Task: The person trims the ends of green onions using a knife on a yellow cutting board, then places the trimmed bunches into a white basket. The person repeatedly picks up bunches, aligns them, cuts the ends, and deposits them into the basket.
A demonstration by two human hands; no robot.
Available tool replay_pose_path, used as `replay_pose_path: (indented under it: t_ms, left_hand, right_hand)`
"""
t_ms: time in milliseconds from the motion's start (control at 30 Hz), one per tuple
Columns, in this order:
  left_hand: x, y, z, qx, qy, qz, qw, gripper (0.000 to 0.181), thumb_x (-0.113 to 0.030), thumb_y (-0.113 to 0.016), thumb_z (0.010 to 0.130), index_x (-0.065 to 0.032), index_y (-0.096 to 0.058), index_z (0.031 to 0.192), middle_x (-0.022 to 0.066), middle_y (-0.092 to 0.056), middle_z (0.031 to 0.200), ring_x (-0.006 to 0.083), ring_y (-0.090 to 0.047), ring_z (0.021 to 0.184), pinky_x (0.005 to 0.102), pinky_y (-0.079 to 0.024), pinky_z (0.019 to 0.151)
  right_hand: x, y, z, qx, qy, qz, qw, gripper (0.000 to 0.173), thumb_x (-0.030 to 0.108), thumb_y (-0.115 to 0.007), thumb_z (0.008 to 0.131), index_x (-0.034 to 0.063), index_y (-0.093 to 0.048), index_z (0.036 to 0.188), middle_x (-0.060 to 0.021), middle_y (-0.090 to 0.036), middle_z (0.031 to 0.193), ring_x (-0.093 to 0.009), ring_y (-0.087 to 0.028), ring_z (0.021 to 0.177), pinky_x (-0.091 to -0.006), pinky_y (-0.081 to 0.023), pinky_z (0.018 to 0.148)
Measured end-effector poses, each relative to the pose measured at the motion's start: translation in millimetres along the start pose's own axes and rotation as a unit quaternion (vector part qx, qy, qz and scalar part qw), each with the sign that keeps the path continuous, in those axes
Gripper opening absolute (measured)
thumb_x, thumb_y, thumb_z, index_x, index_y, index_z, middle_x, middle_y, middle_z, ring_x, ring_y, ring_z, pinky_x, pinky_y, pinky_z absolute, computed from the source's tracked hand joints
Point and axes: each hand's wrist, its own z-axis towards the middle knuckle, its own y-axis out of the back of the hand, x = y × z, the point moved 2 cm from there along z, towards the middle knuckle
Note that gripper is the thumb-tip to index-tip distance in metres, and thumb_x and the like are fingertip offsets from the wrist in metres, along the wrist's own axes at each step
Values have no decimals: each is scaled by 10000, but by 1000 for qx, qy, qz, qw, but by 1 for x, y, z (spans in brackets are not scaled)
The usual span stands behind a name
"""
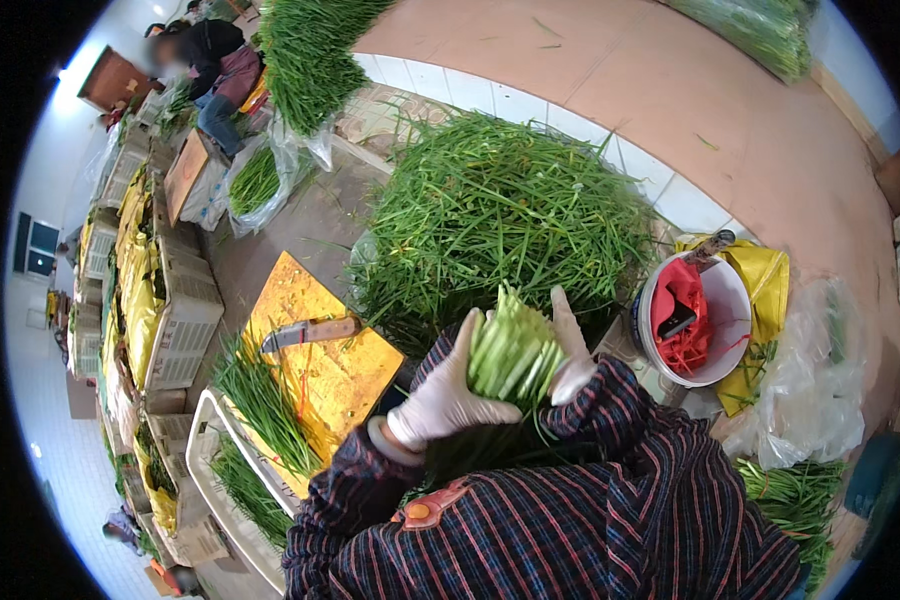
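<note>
A thick bundle of green chives (511, 352) sits between my hands in front of my chest, its pale stem ends fanned and slightly blurred. My left hand (450, 390), in a white glove, cups its left side. On the right, my gloved right hand (571, 352) presses against the bundle with fingers pointing up. Just beyond is a large loose heap of chives (502, 217). To the left, a yellow cutting board (345, 375) carries a wooden-handled knife (311, 331) and another bunch of chives (270, 405) with a red tie.
A white bucket (731, 322) with red ties (686, 352) and a dark handle stands to the right, near plastic bags (802, 382). At lower left is a white crate (199, 442) of chives. Stacked crates (187, 307) line the left, where another person (221, 75) sits farther off.
</note>
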Motion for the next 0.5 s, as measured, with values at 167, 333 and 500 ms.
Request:
replay_pose_path:
  t_ms: [167,333,500]
  left_hand:
    - [7,21,11,-1,35,-182,983,918,-132,-768,713,-23,-184,1413,88,-388,1371,164,-378,1242,298,-294,1040]
    - [7,20,10,-31,81,-238,967,698,-204,-662,811,-3,-297,1371,80,-450,1321,184,-423,1204,303,-314,1023]
    - [10,22,7,-46,109,-288,950,650,-185,-635,819,-6,-321,1359,78,-472,1294,179,-461,1161,301,-356,994]
  right_hand:
    - [2,4,-5,-20,94,3,995,780,695,-294,838,48,-481,1229,-115,-610,1078,-241,-612,919,-398,-522,767]
    - [-11,33,-12,180,183,75,964,755,665,-349,837,75,-400,1306,-149,-487,1290,-310,-506,1135,-466,-423,943]
    - [-18,53,-18,142,190,73,969,862,691,-385,814,71,-237,1395,-151,-437,1309,-313,-422,1203,-464,-358,1000]
